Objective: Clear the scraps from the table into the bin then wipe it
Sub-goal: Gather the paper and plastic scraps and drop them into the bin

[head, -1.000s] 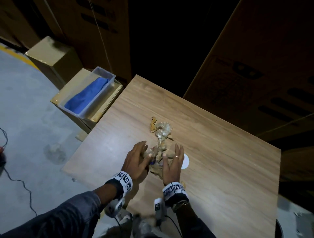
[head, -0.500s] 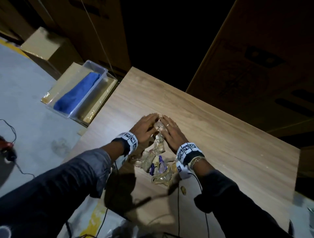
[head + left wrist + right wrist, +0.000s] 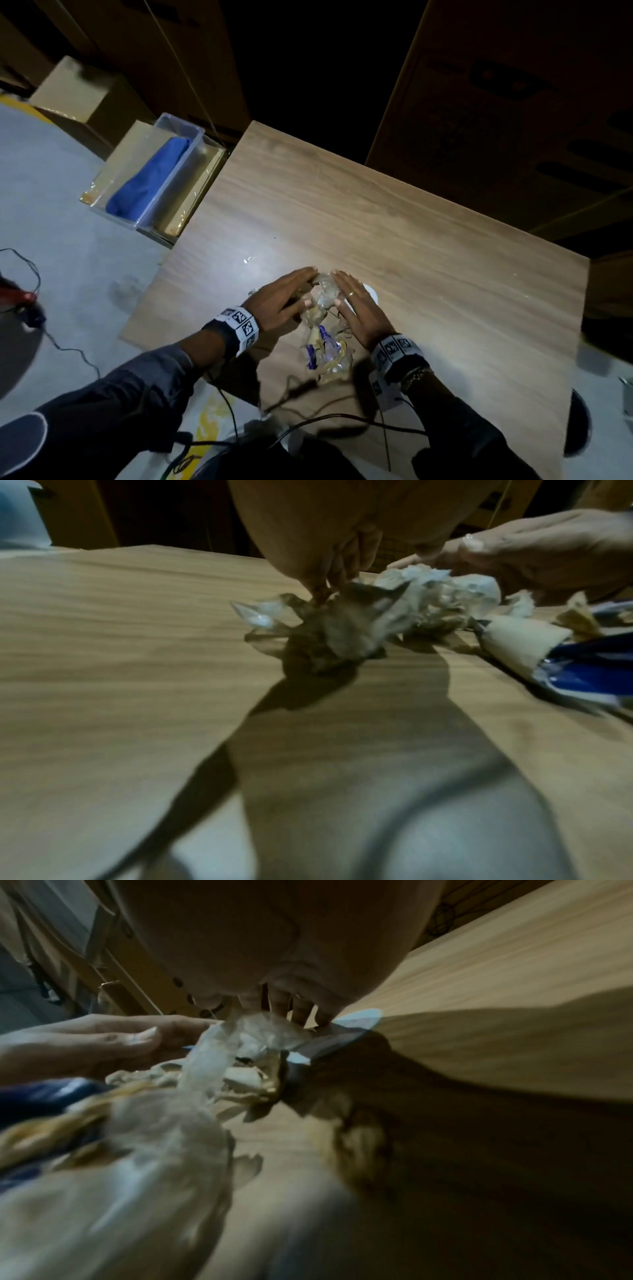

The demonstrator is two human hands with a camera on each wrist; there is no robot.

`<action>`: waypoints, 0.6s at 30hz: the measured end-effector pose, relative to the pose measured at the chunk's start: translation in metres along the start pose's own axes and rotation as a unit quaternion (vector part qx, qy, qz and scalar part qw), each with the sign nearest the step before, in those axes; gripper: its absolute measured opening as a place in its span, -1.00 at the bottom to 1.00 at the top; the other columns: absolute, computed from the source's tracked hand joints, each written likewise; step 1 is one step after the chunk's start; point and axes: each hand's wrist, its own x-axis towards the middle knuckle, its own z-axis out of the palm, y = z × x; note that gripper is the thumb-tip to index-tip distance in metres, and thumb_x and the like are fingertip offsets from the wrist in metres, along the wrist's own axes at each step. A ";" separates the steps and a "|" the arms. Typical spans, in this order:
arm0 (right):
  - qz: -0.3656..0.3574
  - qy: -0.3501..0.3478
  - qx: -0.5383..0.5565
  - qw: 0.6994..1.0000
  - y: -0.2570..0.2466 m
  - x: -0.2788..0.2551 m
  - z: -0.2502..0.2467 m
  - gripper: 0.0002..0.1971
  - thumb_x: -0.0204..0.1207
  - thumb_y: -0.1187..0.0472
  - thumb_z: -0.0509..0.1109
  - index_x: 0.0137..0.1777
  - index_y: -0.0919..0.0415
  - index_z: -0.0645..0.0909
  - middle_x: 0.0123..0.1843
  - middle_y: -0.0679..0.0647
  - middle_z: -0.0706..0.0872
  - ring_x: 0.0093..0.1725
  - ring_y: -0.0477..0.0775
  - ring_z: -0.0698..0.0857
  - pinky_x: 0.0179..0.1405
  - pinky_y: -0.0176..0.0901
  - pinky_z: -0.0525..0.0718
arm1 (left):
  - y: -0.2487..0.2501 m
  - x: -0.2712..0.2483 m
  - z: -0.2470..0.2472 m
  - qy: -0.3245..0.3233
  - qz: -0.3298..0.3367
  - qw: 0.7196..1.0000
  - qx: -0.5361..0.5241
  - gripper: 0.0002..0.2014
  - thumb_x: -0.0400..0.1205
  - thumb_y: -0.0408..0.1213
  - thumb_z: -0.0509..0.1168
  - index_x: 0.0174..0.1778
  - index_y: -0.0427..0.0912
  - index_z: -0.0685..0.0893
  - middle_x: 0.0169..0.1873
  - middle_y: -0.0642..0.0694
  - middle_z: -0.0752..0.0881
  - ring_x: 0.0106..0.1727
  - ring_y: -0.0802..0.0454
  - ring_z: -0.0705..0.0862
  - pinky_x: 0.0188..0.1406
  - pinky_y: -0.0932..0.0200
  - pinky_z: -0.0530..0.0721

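cupping crumpled wrappers (image 3: 325,329) on the wooden table (image 3: 428,274)
left hand (image 3: 279,301) and right hand (image 3: 359,308), fingers straight, flank the pile, fingertips nearly meeting beyond it.

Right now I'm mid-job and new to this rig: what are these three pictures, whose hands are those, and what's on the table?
There is no machine here: a person works with two bare hands and wears three cameras. The big picture looks down from the head. The other two look along each wrist toward the fingers, so they are close and blurry.

On the wooden table lies a pile of scraps: crumpled clear plastic, paper bits and a blue wrapper. The left hand and the right hand lie flat on either side of the pile with straight fingers, pressing it together. Neither has a grip on anything.

A small white crumb lies apart, left of the hands. Beside the table's left edge sits a clear bin holding a blue cloth.
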 end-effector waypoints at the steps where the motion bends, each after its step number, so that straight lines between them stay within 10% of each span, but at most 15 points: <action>1: 0.014 0.018 0.021 1.000 -0.001 -0.011 0.003 -0.45 0.90 0.06 0.13 0.84 -0.17 0.10 0.86 -0.24 0.11 0.84 -0.27 0.01 0.85 -0.12 0.01 | 0.001 -0.007 0.004 0.000 0.005 1.000 -0.004 -0.32 0.82 0.18 0.17 0.84 0.18 0.09 0.80 0.12 0.23 0.74 0.11 0.34 0.68 0.06 0.44; 5: 0.090 0.125 0.083 0.985 0.001 -0.052 0.012 -0.44 0.81 0.02 0.17 0.79 -0.16 0.20 0.80 -0.27 0.19 0.77 -0.44 0.05 0.85 -0.06 0.09 | -0.006 -0.027 0.011 0.058 0.019 0.998 0.002 -0.31 0.80 0.11 0.21 0.83 0.01 0.18 0.80 0.01 0.25 0.80 0.07 0.23 0.79 -0.08 0.25; 12: 0.129 0.277 0.054 0.951 0.007 -0.109 0.047 -0.09 0.60 -0.25 0.36 0.83 0.23 0.22 0.86 0.01 0.19 0.87 0.07 0.13 0.83 0.29 0.19 | -0.026 -0.061 0.012 0.147 -0.052 0.985 0.071 -0.27 0.71 0.28 0.20 0.78 0.04 0.30 0.78 0.03 0.30 0.82 -0.02 0.19 0.80 -0.29 0.06; 18: 0.147 0.280 0.108 0.943 -0.041 -0.119 0.101 0.31 0.21 -0.30 0.72 0.87 0.07 0.08 0.91 0.01 -0.01 0.88 -0.02 0.00 0.84 0.09 0.16 | -0.014 -0.077 0.048 0.209 -0.110 0.971 -0.028 -0.12 0.64 0.30 0.33 0.83 0.10 0.14 0.83 0.10 0.14 0.85 0.05 0.06 0.83 -0.21 0.00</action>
